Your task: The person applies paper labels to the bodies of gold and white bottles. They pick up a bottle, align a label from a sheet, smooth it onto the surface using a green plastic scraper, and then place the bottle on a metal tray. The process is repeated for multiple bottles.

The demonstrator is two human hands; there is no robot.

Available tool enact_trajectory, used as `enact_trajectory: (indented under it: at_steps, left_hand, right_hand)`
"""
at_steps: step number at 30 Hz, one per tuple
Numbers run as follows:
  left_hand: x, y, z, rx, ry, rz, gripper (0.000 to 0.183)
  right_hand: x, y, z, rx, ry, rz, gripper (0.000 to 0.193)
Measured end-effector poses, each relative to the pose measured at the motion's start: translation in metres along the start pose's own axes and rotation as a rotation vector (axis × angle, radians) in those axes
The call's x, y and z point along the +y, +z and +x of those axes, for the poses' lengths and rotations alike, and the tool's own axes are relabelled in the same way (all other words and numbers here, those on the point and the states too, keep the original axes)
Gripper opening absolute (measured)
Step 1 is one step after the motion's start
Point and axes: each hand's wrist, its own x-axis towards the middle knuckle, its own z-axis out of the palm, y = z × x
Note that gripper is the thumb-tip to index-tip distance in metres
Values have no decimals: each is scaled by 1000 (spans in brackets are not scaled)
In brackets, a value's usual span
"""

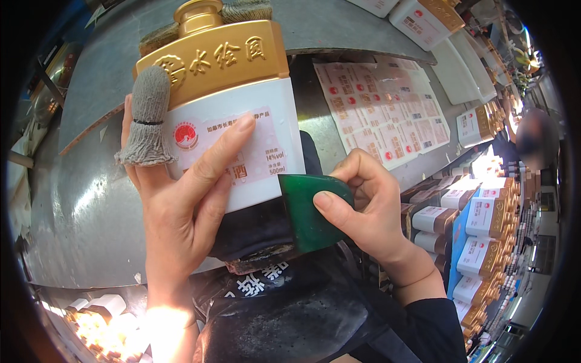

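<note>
A flat white bottle (242,196) with a gold shoulder and neck is tilted in front of me, its printed label (200,151) facing up. My left hand (175,193) grips the bottle's left side. One finger wears a grey knitted finger cover (151,91); another stretches across the label. In my right hand, a green scraper (311,215) is pinched between thumb and fingers. The scraper's upper corner meets the lower right edge of the bottle. Some fingers of my left hand are hidden behind the bottle.
On the metal table (85,224) to the right lies a sheet of printed labels (387,115). A wooden block (248,12) is behind the bottle's neck. White containers (463,66) stand at far right. Rows of gold-and-white bottles (478,260) fill the lower right. A person (535,142) is beyond.
</note>
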Motion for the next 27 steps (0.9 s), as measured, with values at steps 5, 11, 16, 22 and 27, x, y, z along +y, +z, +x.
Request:
enact_trajectory:
  at_steps: [5,11,16,22,27]
  left_hand:
    - [-1,6,-2,47,14,-67,47]
    - [1,4,-2,29,-4,-35,46]
    - [3,4,-1,20,-19,-21,46]
    - [4,6,-2,38,-25,-42,45]
    - [-3,7,-2,91,22,-78,43]
  right_hand:
    - [3,0,0,2,-14,26,20]
    - [2,0,1,-4,-10,16,19]
    - [0,0,1,8,4,0,19]
    - [-1,1,0,17,-4,-10,19]
    - [-1,-1,-2,43,-25,-64,17]
